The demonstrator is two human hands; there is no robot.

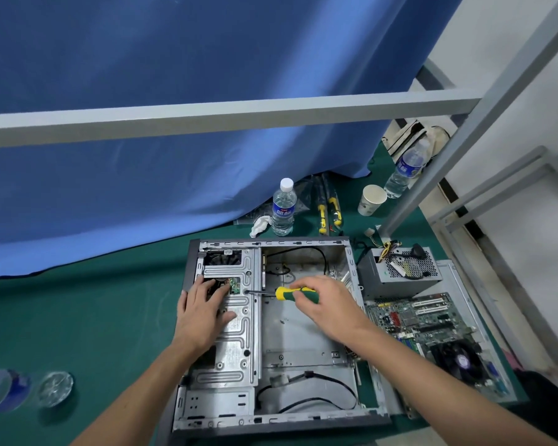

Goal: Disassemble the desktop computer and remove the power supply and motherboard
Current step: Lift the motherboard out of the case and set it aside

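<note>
Here both hands (pixel 203 304) work inside the case (pixel 303 333).

We are at a makeshift repair workbench: a green felt-covered table (pixel 78 317) framed by grey metal bars (pixel 207 119), a blue cloth curtain (pixel 174 75) behind it, and spare yellow-handled screwdrivers (pixel 329 214) lying nearby.

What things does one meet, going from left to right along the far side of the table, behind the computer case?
White cloth → upright water bottle → yellow-handled tools → paper cup → leaning water bottle.
</note>
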